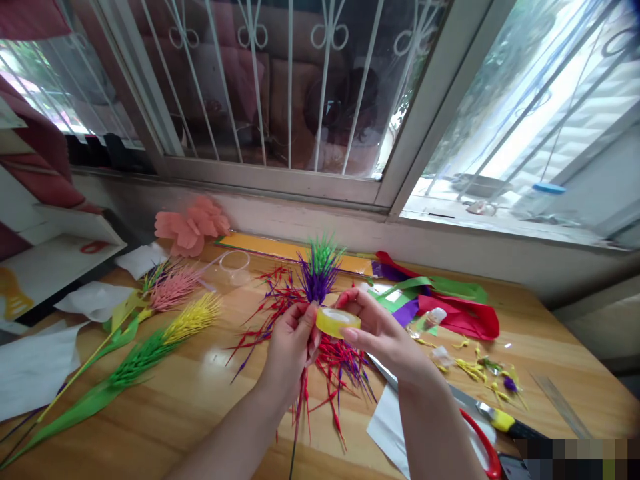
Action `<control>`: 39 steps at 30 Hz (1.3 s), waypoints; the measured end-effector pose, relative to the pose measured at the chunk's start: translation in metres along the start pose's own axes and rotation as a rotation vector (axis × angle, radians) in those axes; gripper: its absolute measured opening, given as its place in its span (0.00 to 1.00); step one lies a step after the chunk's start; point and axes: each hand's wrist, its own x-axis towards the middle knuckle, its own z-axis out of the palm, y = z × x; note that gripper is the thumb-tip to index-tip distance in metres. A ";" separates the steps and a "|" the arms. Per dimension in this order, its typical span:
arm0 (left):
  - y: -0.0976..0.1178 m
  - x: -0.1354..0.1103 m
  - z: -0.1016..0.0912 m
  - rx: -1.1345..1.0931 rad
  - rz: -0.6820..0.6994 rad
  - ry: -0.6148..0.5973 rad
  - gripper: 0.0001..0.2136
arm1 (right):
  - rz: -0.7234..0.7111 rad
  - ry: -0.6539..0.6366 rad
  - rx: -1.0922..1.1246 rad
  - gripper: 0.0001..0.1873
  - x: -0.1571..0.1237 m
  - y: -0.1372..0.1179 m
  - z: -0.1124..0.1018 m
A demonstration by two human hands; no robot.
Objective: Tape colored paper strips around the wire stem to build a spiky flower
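My left hand (289, 343) pinches an artificial wheat ear (318, 277), purple below and green at the tip, just under its head. Its thin dark stem runs down toward the table's front edge. In my right hand (383, 333) is a roll of yellow tape (330, 325), gripped at its side between thumb and fingers, close against the left fingertips. Whether a strip runs from the roll to the stem I cannot tell. Beneath both hands lie many loose red and purple spiky pieces (345, 360) on the wooden table (210, 413).
At left lie a finished yellow-green wheat stalk (145, 357), a pink one (175, 287) and white tissues (35, 367). On the right are red and green paper strips (460, 313), yellow bits (473, 370), a utility knife (500, 420) and red-handled scissors (485, 443). A barred window stands behind.
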 end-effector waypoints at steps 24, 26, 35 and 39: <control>-0.004 0.016 -0.015 -0.073 -0.184 -0.076 0.11 | -0.145 0.191 -0.875 0.20 0.008 -0.001 0.039; -0.002 0.019 -0.020 -0.152 -0.205 -0.125 0.09 | -0.188 0.196 -0.798 0.23 0.007 -0.001 0.036; 0.026 0.022 -0.037 -0.646 -0.263 -0.276 0.10 | -0.192 0.309 -0.668 0.10 0.008 0.001 0.013; 0.035 0.016 -0.035 -0.682 -0.230 -0.244 0.12 | -0.188 0.299 -0.740 0.08 0.006 -0.002 0.006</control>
